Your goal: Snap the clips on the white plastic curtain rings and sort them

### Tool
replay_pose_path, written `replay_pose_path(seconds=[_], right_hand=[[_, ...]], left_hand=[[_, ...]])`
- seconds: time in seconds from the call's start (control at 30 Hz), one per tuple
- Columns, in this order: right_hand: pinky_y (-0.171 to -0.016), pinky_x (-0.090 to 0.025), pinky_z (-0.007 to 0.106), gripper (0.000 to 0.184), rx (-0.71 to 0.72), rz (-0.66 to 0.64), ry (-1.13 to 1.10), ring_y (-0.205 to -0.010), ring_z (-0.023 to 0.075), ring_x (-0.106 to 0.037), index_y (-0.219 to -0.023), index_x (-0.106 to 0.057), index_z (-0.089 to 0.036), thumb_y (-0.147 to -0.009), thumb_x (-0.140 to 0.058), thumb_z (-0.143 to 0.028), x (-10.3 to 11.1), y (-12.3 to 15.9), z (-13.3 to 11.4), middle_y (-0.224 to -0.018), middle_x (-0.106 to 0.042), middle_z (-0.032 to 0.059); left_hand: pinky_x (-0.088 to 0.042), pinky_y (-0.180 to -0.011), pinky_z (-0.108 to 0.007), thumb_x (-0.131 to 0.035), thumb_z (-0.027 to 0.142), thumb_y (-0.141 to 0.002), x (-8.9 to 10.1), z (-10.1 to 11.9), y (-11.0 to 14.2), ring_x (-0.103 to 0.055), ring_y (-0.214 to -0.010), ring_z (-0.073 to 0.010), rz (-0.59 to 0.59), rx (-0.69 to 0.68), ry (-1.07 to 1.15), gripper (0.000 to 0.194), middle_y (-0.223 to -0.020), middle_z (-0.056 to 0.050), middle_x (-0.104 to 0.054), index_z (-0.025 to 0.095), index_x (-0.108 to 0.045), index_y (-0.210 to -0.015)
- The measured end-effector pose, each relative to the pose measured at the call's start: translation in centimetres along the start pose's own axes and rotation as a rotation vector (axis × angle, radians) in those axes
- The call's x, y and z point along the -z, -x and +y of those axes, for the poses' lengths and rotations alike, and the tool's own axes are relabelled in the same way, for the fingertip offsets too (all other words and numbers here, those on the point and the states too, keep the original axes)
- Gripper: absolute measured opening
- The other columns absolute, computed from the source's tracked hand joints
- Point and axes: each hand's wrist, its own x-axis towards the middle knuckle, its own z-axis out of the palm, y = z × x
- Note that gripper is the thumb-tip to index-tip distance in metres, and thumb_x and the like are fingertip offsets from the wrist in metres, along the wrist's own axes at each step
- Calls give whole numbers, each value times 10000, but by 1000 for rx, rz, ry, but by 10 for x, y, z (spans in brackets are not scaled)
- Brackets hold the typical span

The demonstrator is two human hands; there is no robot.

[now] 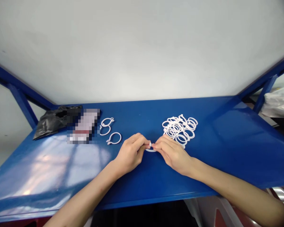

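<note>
Between my two hands is a white plastic ring (150, 150) with a small knob at its top, like a curtain ring. My left hand (132, 150) pinches it from the left, and my right hand (174, 153) pinches it from the right, fingertips close together at the knob. The fingers hide much of the ring. Just beyond my right hand lies a pile of similar white rings (176, 127). To the left of my left hand a few more rings (115, 138) lie apart from the pile.
The blue table (142, 184) runs back to a pale wall. A black plastic bag (54, 121) and a blurred-out rectangular object (86, 124) lie at the left. Blue frame bars (21, 101) slope along both sides. A whitish plastic bag (279, 101) sits beyond the right edge.
</note>
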Motion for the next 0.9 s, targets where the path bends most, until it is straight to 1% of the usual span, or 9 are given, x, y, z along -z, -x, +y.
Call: replay_pose_path(seconds=[0.1, 0.23, 0.3, 0.37, 0.5, 0.57, 0.67, 0.77, 0.9], right_hand=[[-669, -525, 319, 186, 39, 18, 64, -762, 177, -593, -977, -628, -175, -1032, -462, -111, 0, -4, 0, -829, -669, 58], [-782, -555, 366, 173, 15, 45, 184, -881, 206, -624, -1068, -649, -172, -1031, -482, -149, 12, -13, 13, -951, -703, 84], [-824, -552, 393, 197, -34, 63, 291, -955, 228, -622, -1099, -658, -179, -1028, -478, -149, 24, -15, 26, -1038, -701, 100], [-808, -547, 402, 201, -124, 100, 398, -973, 243, -611, -1083, -674, -187, -1023, -484, -157, 39, -15, 39, -1074, -684, 109], [-797, -535, 410, 197, -265, 185, 487, -929, 246, -592, -1036, -698, -201, -1022, -502, -208, 65, -11, 61, -990, -662, 93], [-816, -532, 416, 189, -310, 168, 461, -922, 244, -594, -1009, -704, -210, -1014, -515, -220, 72, -11, 68, -966, -670, 78], [-824, -524, 417, 194, -396, 58, 404, -917, 243, -599, -959, -710, -217, -998, -520, -219, 79, -10, 73, -961, -696, 66], [-819, -514, 420, 208, -462, -41, 381, -910, 248, -592, -951, -721, -227, -992, -518, -237, 83, -8, 76, -960, -720, 61], [-784, -509, 412, 223, -502, -90, 400, -946, 264, -579, -979, -729, -226, -997, -512, -272, 85, -5, 77, -1003, -728, 69]], left_hand=[[-487, -691, -266, -475, 124, -993, 5, 0, -3, -611, -745, -146, -12, -64, -64, 181, -800, -25, -670, 195, -623, -918], [-515, -821, -348, -500, 189, -996, 26, -6, -12, -648, -884, -198, -101, -87, -252, 216, -995, -71, -733, 200, -681, -1114], [-512, -855, -397, -463, 153, -970, 42, -16, -14, -643, -915, -231, -100, -31, -436, 320, -1037, -79, -735, 220, -701, -1174], [-500, -905, -453, -436, 125, -926, 57, -27, -12, -629, -975, -274, -124, 56, -605, 392, -1060, -92, -726, 224, -718, -1180], [-495, -879, -474, -426, 187, -923, 77, -45, -4, -595, -1080, -325, -277, 219, -821, 401, -1128, -108, -705, 248, -743, -1159], [-484, -860, -464, -420, 217, -947, 80, -48, -2, -591, -1099, -328, -345, 256, -852, 383, -1124, -97, -712, 264, -747, -1141], [-461, -842, -441, -417, 272, -987, 79, -47, -4, -605, -1056, -313, -392, 269, -835, 333, -1054, -79, -730, 263, -745, -1050], [-444, -848, -431, -458, 318, -991, 75, -43, -10, -616, -1002, -300, -385, 283, -789, 267, -984, -69, -736, 237, -707, -940], [-445, -867, -417, -489, 307, -976, 68, -36, -15, -635, -988, -281, -325, 351, -670, 197, -926, -54, -727, 220, -653, -910]])
